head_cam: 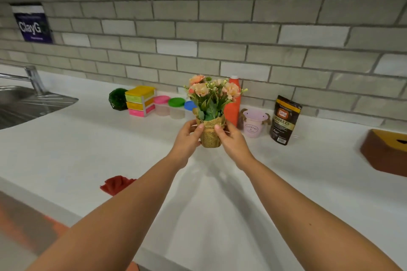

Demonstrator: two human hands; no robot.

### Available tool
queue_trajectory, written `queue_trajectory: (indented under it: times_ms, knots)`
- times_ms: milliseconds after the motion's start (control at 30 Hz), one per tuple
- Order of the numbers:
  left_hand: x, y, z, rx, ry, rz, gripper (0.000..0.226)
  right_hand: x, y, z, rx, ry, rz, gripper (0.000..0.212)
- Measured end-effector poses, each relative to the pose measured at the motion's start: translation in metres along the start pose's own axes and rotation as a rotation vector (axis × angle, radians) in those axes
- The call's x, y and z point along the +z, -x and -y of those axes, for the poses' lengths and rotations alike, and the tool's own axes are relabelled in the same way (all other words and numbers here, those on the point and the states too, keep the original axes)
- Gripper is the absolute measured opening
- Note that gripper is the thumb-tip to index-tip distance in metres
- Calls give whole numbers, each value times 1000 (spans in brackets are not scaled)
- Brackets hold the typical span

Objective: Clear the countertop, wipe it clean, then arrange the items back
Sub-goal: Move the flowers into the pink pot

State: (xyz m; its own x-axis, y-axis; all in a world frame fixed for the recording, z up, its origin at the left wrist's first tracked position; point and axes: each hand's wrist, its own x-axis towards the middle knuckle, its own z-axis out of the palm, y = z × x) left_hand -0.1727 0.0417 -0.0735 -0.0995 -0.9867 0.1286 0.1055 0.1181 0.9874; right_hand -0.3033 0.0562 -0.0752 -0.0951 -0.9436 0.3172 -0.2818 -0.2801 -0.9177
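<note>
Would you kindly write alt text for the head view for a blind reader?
The left hand and right hand grip a gold-wrapped flower pot at a white countertop. Along the tiled wall stand an orange bottle, a pink cup and a dark pouch; a red cloth lies nearer.

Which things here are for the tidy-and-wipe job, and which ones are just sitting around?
For the job: flower pot, held by left hand and right hand; red cloth; countertop; orange bottle, pink pot, granules pouch, stacked boxes, green ball along the wall.
Just there: sink, tap, blue sign on the brick wall.
</note>
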Motion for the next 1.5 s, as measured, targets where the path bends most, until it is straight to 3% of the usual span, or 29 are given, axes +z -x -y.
queue_trajectory:
  times_ms: [367, 467, 633, 967, 1167, 1500]
  knots:
    - [-74, -54, 17, -43, -30, -94, 30, 79, -55, -14, 33, -73, 94, 29]
    - [-77, -71, 21, -47, -16, -73, 23, 81, -70, -19, 39, -69, 66, 25]
    - [-71, -94, 24, -71, -36, 34, 32, 75, -83, -31, 15, 8, -20, 24]
    - [-2, -137, 30, -55, -60, 204, 33, 13, -103, -47, 69, 69, -212, 34]
    - [57, -157, 26, -22, 27, 224, 34, -43, -123, -56, 26, 85, -239, 29]
    - [130, -201, 36, 24, 31, 274, 30, -115, -160, -75, 36, 212, -284, 46]
